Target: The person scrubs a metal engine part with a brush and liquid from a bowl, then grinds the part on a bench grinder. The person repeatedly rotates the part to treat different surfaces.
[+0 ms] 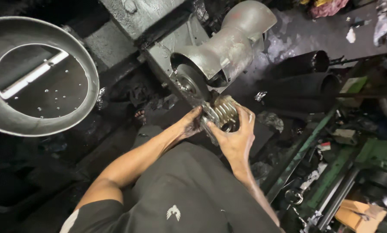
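A dark, oil-stained floor (297, 34) carries everything here. Two black pipes (305, 64) lie on it side by side at the upper right, their open ends facing right. Above them, near the top edge, a pink rag (329, 7) and scraps of white paper (351, 35) lie on the grimy surface. At the left, a wide, round metal basin (85, 64) sits on the floor, holding dark liquid with small bubbles. At the lower right corner lie pieces of brown cardboard (357, 215).
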